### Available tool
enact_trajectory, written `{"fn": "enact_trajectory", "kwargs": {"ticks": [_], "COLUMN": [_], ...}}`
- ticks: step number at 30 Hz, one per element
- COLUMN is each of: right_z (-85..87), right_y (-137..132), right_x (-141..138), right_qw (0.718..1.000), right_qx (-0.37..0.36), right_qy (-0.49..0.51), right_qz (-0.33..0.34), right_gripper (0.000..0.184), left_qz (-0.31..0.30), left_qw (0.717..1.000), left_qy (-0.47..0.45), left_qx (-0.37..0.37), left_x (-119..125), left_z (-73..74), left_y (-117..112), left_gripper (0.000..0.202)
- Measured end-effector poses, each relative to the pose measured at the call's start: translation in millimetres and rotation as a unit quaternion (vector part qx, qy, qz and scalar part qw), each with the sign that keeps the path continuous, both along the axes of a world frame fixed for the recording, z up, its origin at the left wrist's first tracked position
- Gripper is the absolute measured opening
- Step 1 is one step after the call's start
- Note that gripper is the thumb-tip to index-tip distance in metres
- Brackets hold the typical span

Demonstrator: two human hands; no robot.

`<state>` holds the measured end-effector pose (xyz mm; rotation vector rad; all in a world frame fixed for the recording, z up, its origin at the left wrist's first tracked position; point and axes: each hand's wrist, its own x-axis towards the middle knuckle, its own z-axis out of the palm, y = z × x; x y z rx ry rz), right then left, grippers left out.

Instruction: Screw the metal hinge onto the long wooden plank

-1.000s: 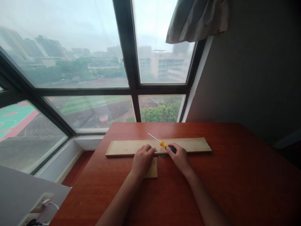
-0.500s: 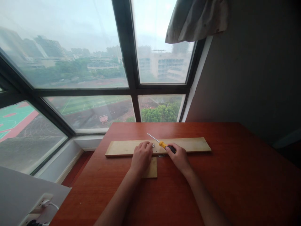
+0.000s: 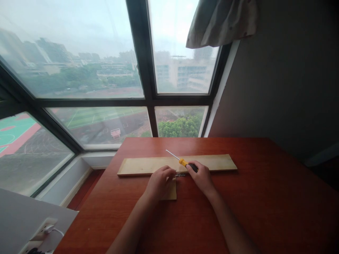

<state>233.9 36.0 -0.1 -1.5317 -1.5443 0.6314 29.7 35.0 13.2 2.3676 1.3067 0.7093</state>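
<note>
A long pale wooden plank (image 3: pixel 212 162) lies crosswise on the red-brown table (image 3: pixel 265 197). A small wooden piece (image 3: pixel 171 192) lies in front of it, partly under my left hand (image 3: pixel 158 182). That hand's fingers are curled and pinched at small metal parts (image 3: pixel 180 174) by the plank's near edge. My right hand (image 3: pixel 201 177) is closed on the black and yellow handle of a screwdriver (image 3: pixel 182 162), whose thin metal shaft points up and left over the plank.
Large windows (image 3: pixel 106 70) stand just beyond the table's far edge, with a curtain (image 3: pixel 219 21) bunched at the top right. A grey wall (image 3: pixel 286 77) runs along the right. A white power strip with a cable (image 3: pixel 42 231) sits at the lower left.
My left hand has drawn back from the plank's top to its near edge, by the small metal parts. The right hand and the screwdriver have hardly moved.
</note>
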Motion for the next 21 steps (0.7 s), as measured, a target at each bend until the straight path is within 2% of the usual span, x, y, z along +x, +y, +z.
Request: {"fn": "enact_trajectory", "kwargs": {"ticks": [6,12,16,21], "right_z": [0.2,0.9,1.4,1.7], "right_y": [-0.6,-1.3,-1.6,-1.7], "right_x": [-0.1,-0.4,-0.5,-0.4], "right_qw": [1.000,1.000,1.000,1.000], "right_qx": [-0.002,-0.003,-0.002,-0.002], "right_qy": [-0.003,-0.006,-0.007,-0.008], "right_qz": [0.000,0.001,0.000,-0.002], "right_gripper": [0.029,0.028,0.028,0.028], "left_qz": [0.042,0.071,0.101,0.097], "left_qw": [0.999,0.996,0.993,0.991], "left_qy": [0.006,-0.028,0.004,0.023], "left_qx": [0.021,0.037,0.057,0.087], "left_x": [3.0,10.3,14.2,14.8], "left_z": [0.0,-4.2,-5.0,-7.2], "left_y": [3.0,8.0,6.2,5.7], "left_gripper": [0.016,0.014,0.011,0.011]}}
